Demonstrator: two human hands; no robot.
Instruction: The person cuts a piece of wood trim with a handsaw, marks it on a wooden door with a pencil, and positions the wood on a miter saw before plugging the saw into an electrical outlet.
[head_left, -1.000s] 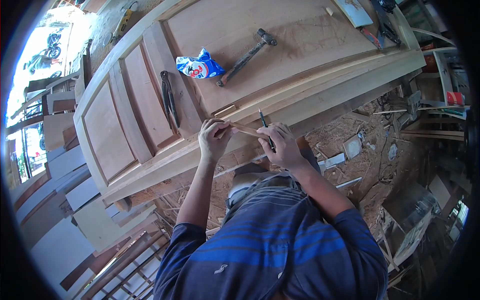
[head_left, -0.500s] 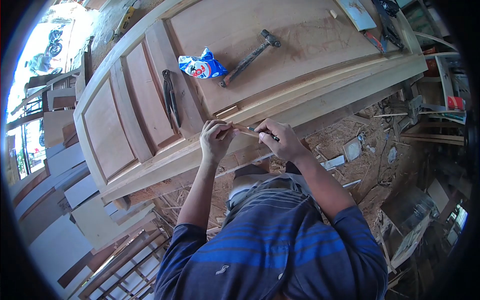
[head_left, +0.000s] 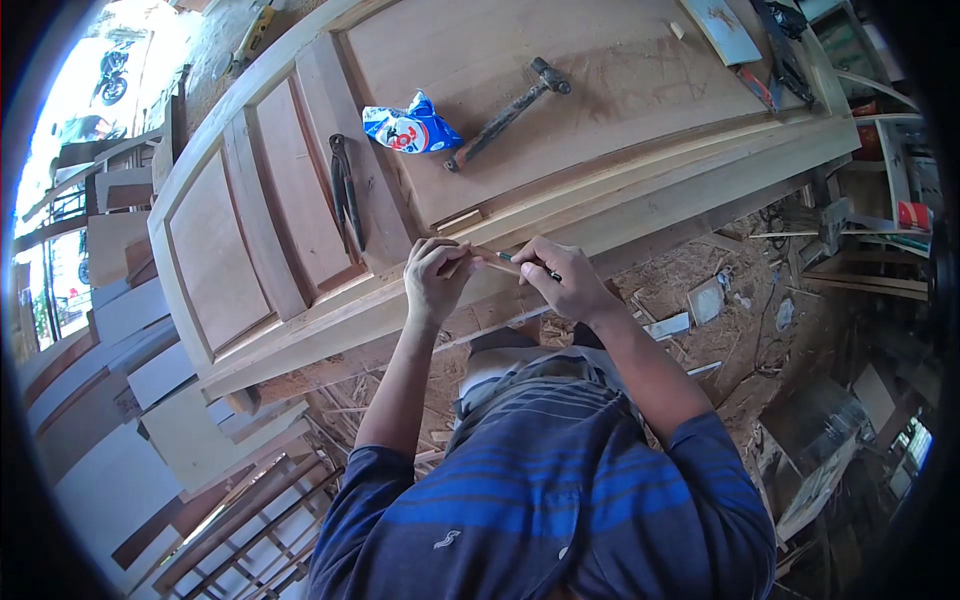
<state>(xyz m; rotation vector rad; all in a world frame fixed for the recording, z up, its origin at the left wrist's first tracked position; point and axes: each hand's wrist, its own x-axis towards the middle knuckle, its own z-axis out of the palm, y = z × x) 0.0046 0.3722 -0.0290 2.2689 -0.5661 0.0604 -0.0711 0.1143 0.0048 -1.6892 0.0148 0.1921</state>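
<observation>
My left hand (head_left: 436,277) pinches one end of a thin strip of wood (head_left: 494,260) above the near edge of a panelled wooden door (head_left: 620,213). Closed around a dark pencil (head_left: 548,273), my right hand (head_left: 566,282) is at the strip's other end, the pencil's tip close to the wood. Whether the right fingers also grip the strip I cannot tell. Farther up on the door lie pincers (head_left: 345,192), a blue and white plastic packet (head_left: 411,124) and a hammer (head_left: 507,112), all apart from my hands.
At the door's far right are a pale board (head_left: 722,32) and a dark handsaw (head_left: 783,62). Wood shavings and offcuts litter the floor (head_left: 650,290) below. Stacked boards (head_left: 150,330) stand at the left, and wooden pieces (head_left: 870,275) lie at the right.
The view has shifted slightly, so the door and tools appear a little to the right and lower. Both hands keep hold of the same things, the pencil's tip staying near the strip.
</observation>
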